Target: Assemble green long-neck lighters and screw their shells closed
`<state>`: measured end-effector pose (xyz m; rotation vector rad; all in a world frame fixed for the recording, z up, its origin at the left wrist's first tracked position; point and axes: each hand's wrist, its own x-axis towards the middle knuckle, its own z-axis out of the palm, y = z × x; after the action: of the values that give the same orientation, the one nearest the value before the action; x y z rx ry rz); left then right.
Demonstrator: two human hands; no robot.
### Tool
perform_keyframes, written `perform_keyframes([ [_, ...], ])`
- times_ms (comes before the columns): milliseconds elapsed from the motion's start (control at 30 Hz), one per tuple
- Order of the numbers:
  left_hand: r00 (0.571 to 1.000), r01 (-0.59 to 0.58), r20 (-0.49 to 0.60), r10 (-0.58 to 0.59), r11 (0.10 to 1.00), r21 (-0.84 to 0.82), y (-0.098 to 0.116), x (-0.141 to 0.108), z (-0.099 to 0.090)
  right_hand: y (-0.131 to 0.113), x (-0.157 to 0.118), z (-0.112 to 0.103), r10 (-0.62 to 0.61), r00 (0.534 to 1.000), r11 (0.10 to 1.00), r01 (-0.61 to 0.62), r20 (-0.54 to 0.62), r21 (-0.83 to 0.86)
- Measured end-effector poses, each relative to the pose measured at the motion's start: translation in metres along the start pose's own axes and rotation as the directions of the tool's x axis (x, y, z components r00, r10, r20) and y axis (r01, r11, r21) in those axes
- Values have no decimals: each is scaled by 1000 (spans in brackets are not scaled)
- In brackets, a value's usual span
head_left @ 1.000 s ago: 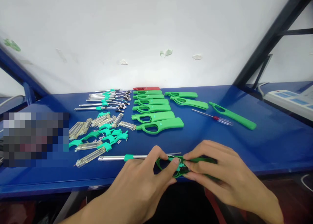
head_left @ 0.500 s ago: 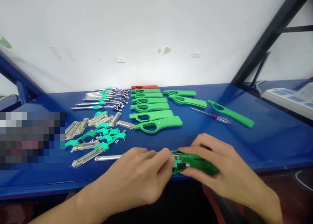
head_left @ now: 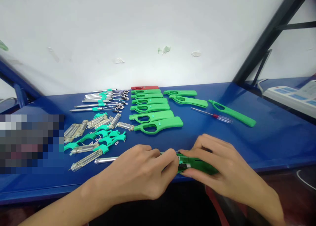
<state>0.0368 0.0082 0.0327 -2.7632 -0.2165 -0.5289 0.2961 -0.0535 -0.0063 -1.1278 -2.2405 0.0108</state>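
My right hand [head_left: 222, 163] grips a green lighter half-shell [head_left: 202, 165] at the table's front edge, its open side up with a black part and teal bits inside. Bent over the shell's left portion, my left hand [head_left: 145, 173] has its fingertips pinched together at the small inner parts. Whatever is between those fingertips is hidden. A silver lighter tube [head_left: 106, 160] sticks out to the left from beneath my left hand.
Behind lie a row of green lighter shells [head_left: 160, 124], a red shell [head_left: 145, 87] and a screwdriver [head_left: 222, 118]. On the left are several metal tubes with wires [head_left: 86, 106], clear fuel tanks [head_left: 86, 160] and teal triggers [head_left: 71, 146]. A white device [head_left: 283, 94] stands far right.
My left fingertips have shifted slightly right over the shell, covering more of the teal part and white wire. My right hand keeps its grip. The whole view has moved a little.
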Motion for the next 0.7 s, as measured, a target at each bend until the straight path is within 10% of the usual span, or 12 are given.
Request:
perform_keyframes([
  [700, 997, 69, 24, -69, 998, -8, 4, -6, 0, -1, -1, 2, 48, 999, 999, -48, -14, 14],
])
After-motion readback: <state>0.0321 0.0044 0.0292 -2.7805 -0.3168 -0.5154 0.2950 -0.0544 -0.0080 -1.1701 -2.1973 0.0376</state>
